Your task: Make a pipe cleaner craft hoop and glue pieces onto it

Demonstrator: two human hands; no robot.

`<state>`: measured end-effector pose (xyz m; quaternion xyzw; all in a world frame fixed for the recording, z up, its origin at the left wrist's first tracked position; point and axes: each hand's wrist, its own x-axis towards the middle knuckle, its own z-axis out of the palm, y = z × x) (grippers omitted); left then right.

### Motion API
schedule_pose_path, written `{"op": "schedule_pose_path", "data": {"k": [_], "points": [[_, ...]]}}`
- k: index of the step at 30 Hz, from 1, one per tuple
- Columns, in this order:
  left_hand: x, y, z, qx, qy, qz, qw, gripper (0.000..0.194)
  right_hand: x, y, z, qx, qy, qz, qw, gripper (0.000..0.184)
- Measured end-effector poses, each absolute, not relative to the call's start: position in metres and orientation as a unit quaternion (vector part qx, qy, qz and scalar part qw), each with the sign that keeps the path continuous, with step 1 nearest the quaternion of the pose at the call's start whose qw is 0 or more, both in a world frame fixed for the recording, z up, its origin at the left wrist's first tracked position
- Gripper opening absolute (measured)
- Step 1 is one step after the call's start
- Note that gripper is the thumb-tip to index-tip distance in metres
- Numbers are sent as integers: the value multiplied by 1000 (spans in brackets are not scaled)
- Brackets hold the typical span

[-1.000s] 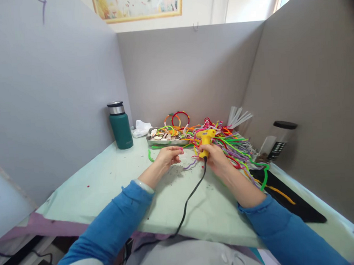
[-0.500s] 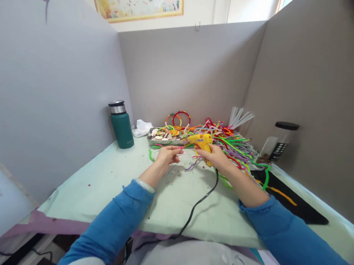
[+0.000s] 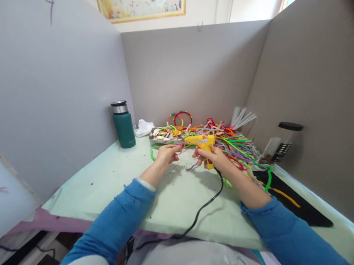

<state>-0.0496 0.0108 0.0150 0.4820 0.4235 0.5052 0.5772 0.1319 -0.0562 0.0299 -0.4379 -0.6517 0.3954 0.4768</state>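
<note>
My right hand (image 3: 214,159) grips a yellow glue gun (image 3: 200,141) by its handle, nozzle pointing left toward my left hand. A black cord (image 3: 206,205) runs from the gun down over the table's near edge. My left hand (image 3: 165,154) is closed in a pinch on a small pink piece, too small to name, just left of the nozzle. Both hands hover over the pale green table (image 3: 113,181), in front of a heap of coloured pipe cleaners (image 3: 235,146).
A green flask (image 3: 123,125) stands at the back left. A metal tray (image 3: 165,138) with shells and bits sits behind my hands, with wrapped rings (image 3: 180,118), white tissue (image 3: 144,128), glue sticks (image 3: 241,118), a dark-lidded jar (image 3: 283,140), and a black mat (image 3: 294,205). Grey partitions enclose the table.
My right hand has turned the glue gun from upright to level, nozzle now aimed left at my left hand. The cord swung right. My left hand stayed almost still.
</note>
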Motion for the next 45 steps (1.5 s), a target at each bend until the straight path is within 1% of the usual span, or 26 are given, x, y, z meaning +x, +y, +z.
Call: {"op": "schedule_pose_path", "data": {"k": [4, 10, 14, 35, 45], "points": [[-50, 10, 16, 475, 423, 512, 577, 23, 135, -50, 24, -434, -662, 373, 485, 28], [-50, 7, 17, 463, 427, 526, 572, 24, 137, -49, 21, -447, -702, 350, 430, 30], [-50, 9, 16, 460, 429, 527, 572, 25, 136, -52, 22, -457, -708, 341, 417, 32], [-50, 8, 17, 459, 420, 514, 591, 17, 137, -48, 20, -471, -714, 314, 413, 31], [-50, 6, 20, 445, 420, 522, 594, 19, 137, -50, 21, -480, -717, 308, 401, 33]]}}
